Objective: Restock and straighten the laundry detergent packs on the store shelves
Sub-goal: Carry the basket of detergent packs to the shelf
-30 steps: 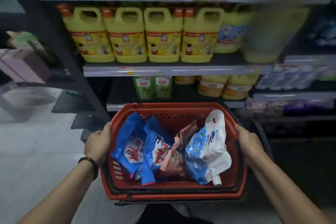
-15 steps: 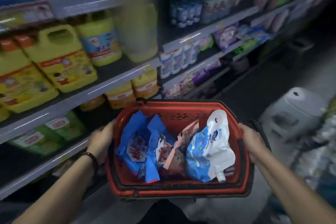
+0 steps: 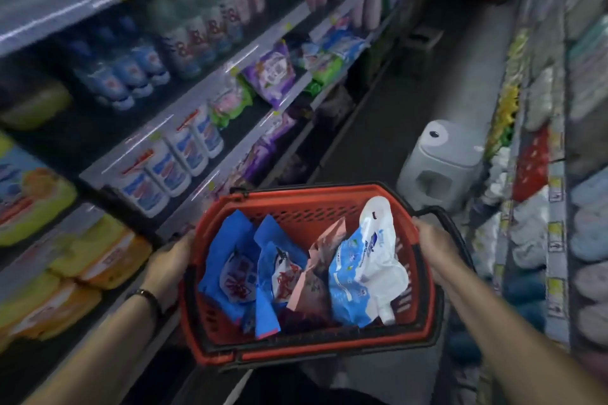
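Note:
I carry a red shopping basket in front of me. My left hand grips its left rim and my right hand grips its right rim. Inside lie two blue detergent packs, a pink pack and a white-and-blue refill pouch with a spout. Purple and green detergent packs lie on the left shelving further down the aisle.
Shelves on the left hold white-and-blue bottles and yellow jugs. A grey plastic stool stands in the aisle ahead on the right. Racks of slippers and small goods line the right side.
The view has turned from facing the yellow jugs on the shelf to looking down the aisle. Both hands keep the same grip on the basket; its contents have not shifted.

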A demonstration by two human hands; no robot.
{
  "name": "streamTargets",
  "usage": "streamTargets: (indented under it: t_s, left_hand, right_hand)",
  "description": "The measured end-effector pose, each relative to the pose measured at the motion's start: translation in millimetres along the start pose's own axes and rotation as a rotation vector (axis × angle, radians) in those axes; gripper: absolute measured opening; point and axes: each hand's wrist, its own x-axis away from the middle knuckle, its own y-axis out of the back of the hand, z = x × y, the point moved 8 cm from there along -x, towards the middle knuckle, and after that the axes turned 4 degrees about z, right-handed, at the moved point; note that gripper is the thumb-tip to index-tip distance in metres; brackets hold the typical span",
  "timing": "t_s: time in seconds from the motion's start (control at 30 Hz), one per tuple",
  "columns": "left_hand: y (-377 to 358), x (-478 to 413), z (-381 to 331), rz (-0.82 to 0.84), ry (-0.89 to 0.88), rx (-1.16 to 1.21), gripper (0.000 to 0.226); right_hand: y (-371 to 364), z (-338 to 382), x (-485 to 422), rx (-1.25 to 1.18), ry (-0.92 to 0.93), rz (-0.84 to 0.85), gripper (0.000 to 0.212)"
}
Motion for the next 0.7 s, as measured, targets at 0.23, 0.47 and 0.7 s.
streamTargets:
  t_s: [0.23, 0.47, 0.7]
  left_hand:
    - [-123, -110, -102, 0.171, -0.104, -0.084, 0.089]
    - [-244, -143, -219, 0.255, -0.104, -0.048, 0.067]
    - [-354, -188, -300, 0.253, -0.113, -0.080, 0.039]
  right_hand:
    - [34, 59, -89, -0.122, -0.089, -0.095, 0.052]
    - [71, 104, -177, -0.219, -0.204, -0.193, 0.067]
    - [102, 153, -312, -0.224, -0.199, -0.135, 0.070]
